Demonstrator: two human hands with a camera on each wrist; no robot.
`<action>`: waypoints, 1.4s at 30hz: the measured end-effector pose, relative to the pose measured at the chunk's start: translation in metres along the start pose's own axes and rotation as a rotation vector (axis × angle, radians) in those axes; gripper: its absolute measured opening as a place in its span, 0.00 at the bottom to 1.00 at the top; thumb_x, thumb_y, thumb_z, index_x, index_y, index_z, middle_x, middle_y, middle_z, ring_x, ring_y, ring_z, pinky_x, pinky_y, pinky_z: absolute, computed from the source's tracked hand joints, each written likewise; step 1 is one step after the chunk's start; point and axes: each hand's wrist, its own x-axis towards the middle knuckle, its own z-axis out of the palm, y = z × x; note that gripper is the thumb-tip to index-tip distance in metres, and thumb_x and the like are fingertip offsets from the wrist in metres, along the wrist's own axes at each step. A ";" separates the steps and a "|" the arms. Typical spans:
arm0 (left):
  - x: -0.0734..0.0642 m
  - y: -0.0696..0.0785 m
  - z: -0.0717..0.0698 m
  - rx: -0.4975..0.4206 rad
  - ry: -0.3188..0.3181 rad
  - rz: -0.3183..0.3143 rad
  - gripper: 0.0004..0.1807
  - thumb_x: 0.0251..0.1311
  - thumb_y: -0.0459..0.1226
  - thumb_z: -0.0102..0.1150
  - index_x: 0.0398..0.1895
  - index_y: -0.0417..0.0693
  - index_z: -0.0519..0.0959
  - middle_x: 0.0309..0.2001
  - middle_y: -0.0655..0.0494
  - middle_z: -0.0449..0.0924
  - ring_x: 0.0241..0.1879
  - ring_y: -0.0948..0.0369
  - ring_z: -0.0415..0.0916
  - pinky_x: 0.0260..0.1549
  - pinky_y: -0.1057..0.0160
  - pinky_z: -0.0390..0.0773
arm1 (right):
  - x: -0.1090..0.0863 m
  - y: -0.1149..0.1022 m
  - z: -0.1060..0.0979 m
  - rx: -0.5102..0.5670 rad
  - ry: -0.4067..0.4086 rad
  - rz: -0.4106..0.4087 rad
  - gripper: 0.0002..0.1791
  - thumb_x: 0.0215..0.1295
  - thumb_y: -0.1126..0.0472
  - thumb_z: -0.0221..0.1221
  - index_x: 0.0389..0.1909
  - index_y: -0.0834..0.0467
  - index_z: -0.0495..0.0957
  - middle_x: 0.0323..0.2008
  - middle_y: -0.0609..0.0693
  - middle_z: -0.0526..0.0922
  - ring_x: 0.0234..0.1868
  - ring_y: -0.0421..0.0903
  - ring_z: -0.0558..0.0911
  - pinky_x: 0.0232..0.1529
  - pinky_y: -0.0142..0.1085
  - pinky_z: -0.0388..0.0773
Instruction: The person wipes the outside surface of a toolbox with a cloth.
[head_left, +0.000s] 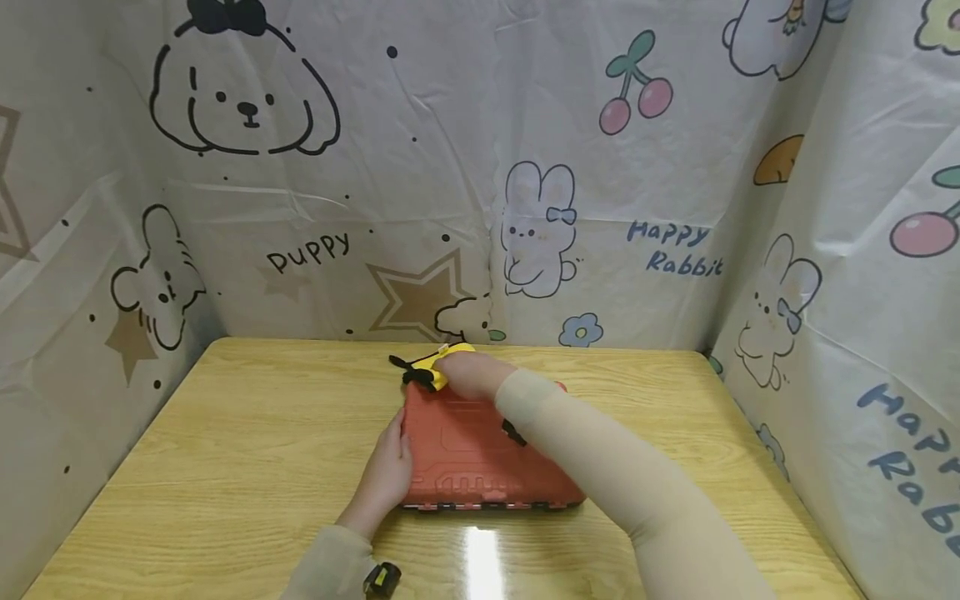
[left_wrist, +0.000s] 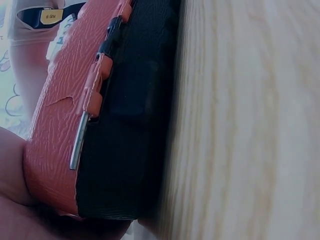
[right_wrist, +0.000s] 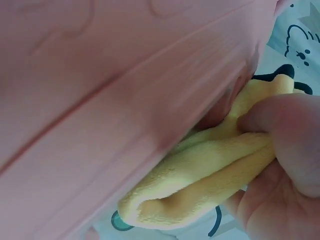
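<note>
A red plastic tool case [head_left: 457,450] with a black lower half lies closed on the table, its hinged edge toward me. My left hand [head_left: 392,462] grips the case's left side. The left wrist view shows the black half [left_wrist: 132,100] beside the wood and a metal hinge pin [left_wrist: 80,140] along the seam. Reaching across the lid, my right hand [head_left: 468,375] pinches a yellow fleece cloth [right_wrist: 200,170] with black trim at the case's far edge. In the right wrist view the cloth is folded and bunched against the red lid, with the thumb on top of it.
The wooden table [head_left: 262,433] spreads out on both sides of the case. Behind it and along the sides hangs a white printed curtain [head_left: 420,192]. A black wrist device [head_left: 382,579] is on my left sleeve. My right forearm [head_left: 622,467] covers the case's right part.
</note>
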 end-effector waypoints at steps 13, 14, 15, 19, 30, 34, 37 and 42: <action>-0.001 0.003 0.001 0.004 0.011 -0.017 0.29 0.80 0.30 0.32 0.79 0.27 0.49 0.76 0.24 0.55 0.77 0.33 0.53 0.75 0.36 0.57 | -0.012 0.020 0.001 -0.033 0.017 -0.034 0.10 0.74 0.58 0.62 0.52 0.54 0.81 0.50 0.49 0.87 0.56 0.47 0.84 0.63 0.40 0.79; -0.001 0.003 0.002 0.004 0.012 -0.019 0.29 0.80 0.30 0.32 0.79 0.27 0.49 0.76 0.24 0.55 0.77 0.33 0.53 0.75 0.36 0.57 | -0.013 0.022 0.002 -0.038 0.022 -0.033 0.09 0.74 0.58 0.62 0.51 0.54 0.81 0.50 0.49 0.87 0.56 0.46 0.84 0.63 0.40 0.79; -0.002 0.004 0.002 0.003 0.013 -0.021 0.29 0.80 0.30 0.31 0.79 0.27 0.49 0.76 0.24 0.55 0.77 0.33 0.53 0.75 0.36 0.57 | -0.014 0.024 0.002 -0.043 0.025 -0.033 0.09 0.74 0.57 0.62 0.51 0.54 0.81 0.50 0.49 0.87 0.55 0.46 0.84 0.63 0.40 0.79; -0.002 0.005 0.001 0.005 0.023 -0.022 0.28 0.80 0.30 0.31 0.79 0.27 0.50 0.75 0.24 0.55 0.76 0.33 0.54 0.74 0.35 0.58 | -0.019 0.032 0.005 -0.066 0.039 -0.040 0.09 0.75 0.55 0.61 0.50 0.53 0.81 0.48 0.48 0.87 0.54 0.47 0.85 0.61 0.41 0.80; -0.001 0.003 0.002 0.021 0.034 -0.014 0.28 0.80 0.30 0.31 0.78 0.26 0.51 0.73 0.21 0.57 0.74 0.31 0.56 0.73 0.34 0.60 | -0.031 0.047 0.006 -0.088 0.012 -0.043 0.07 0.72 0.62 0.63 0.48 0.53 0.82 0.44 0.47 0.87 0.46 0.44 0.84 0.55 0.39 0.81; -0.001 0.003 0.002 0.020 0.033 -0.017 0.28 0.80 0.30 0.31 0.78 0.26 0.51 0.73 0.21 0.57 0.75 0.31 0.55 0.74 0.35 0.59 | -0.036 0.050 0.004 -0.049 -0.020 -0.012 0.12 0.72 0.66 0.62 0.53 0.52 0.83 0.49 0.47 0.87 0.51 0.44 0.84 0.59 0.39 0.80; -0.001 0.003 0.002 0.012 0.031 -0.020 0.28 0.80 0.30 0.31 0.78 0.26 0.50 0.74 0.22 0.56 0.75 0.31 0.55 0.74 0.34 0.59 | -0.040 0.054 0.003 -0.020 -0.028 0.004 0.19 0.70 0.69 0.62 0.59 0.53 0.83 0.56 0.48 0.86 0.59 0.45 0.83 0.65 0.40 0.78; 0.000 0.001 0.002 0.011 0.020 -0.038 0.28 0.80 0.30 0.30 0.79 0.27 0.50 0.75 0.23 0.55 0.76 0.32 0.54 0.74 0.35 0.58 | -0.047 0.063 0.006 -0.019 -0.014 0.008 0.23 0.66 0.73 0.64 0.61 0.53 0.83 0.59 0.49 0.85 0.62 0.48 0.82 0.66 0.41 0.78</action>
